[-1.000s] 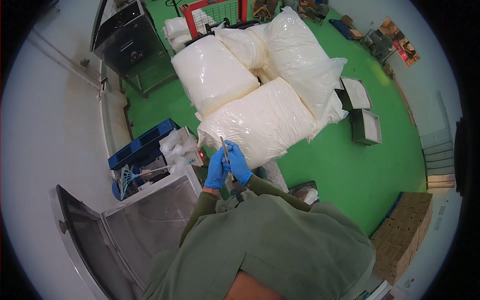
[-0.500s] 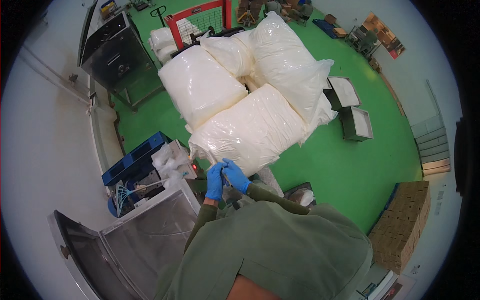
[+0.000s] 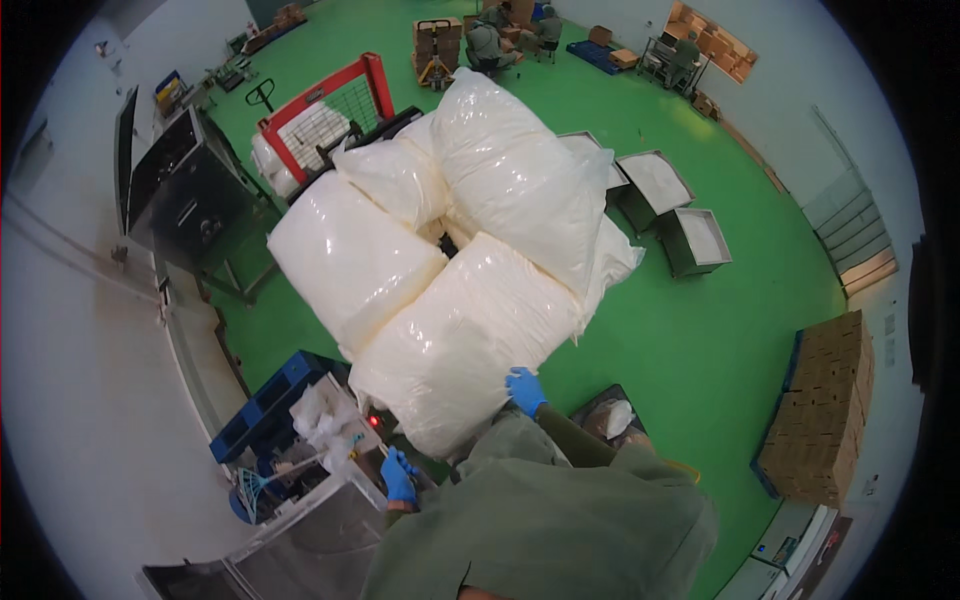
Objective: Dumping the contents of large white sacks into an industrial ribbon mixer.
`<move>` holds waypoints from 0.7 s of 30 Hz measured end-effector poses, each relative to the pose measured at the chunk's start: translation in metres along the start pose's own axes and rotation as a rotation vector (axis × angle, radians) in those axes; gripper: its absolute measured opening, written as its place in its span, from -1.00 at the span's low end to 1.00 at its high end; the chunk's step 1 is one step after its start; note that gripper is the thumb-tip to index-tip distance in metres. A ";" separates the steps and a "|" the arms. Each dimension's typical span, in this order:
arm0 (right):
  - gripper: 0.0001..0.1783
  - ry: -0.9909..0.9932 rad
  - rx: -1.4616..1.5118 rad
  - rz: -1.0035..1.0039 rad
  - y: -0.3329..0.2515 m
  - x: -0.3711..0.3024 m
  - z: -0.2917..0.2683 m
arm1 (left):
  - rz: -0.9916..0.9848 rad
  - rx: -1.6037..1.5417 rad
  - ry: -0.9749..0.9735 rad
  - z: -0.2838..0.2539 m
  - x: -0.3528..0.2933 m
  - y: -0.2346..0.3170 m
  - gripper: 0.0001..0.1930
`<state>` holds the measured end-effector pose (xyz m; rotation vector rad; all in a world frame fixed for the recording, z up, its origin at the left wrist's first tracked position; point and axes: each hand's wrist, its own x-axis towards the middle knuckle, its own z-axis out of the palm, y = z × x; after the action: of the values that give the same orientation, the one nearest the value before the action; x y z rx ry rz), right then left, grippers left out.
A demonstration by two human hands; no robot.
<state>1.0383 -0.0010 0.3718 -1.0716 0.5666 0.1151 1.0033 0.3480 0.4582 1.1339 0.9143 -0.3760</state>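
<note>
Large clear plastic bags packed with white material lie piled together in front of me. My right hand [image 3: 525, 391], in a blue glove, rests against the lower right side of the nearest bag [image 3: 470, 325], its fingers apart. My left hand [image 3: 399, 476], also gloved in blue, is lower down, left of that bag and next to a box with a lit red light [image 3: 375, 421]. Its fingers are curled, and what they hold, if anything, is too small to make out. Other full bags lie behind, among them a left bag [image 3: 350, 260] and a tall bag [image 3: 515, 170].
A red-framed lift truck [image 3: 375, 85] stands behind the bags. To the left are a dark metal machine [image 3: 190, 205], a blue pallet [image 3: 265, 405] and crumpled plastic [image 3: 325, 415]. Metal bins [image 3: 695, 245] and stacked cartons [image 3: 815, 410] stand right. People [image 3: 485, 45] crouch far back.
My hands were together at the near bag's lower left corner. Now they are apart: the left has dropped lower left, the right has moved right along the bag. The view has shifted.
</note>
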 end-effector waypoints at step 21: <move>0.08 0.768 -0.694 -0.835 -0.408 0.320 -0.122 | 0.088 0.848 0.242 -0.016 -0.024 -0.039 -0.66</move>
<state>1.4100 -0.3612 0.4973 -1.9705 0.7287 -0.9291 0.9555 0.3421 0.4510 2.0234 0.9301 -0.5881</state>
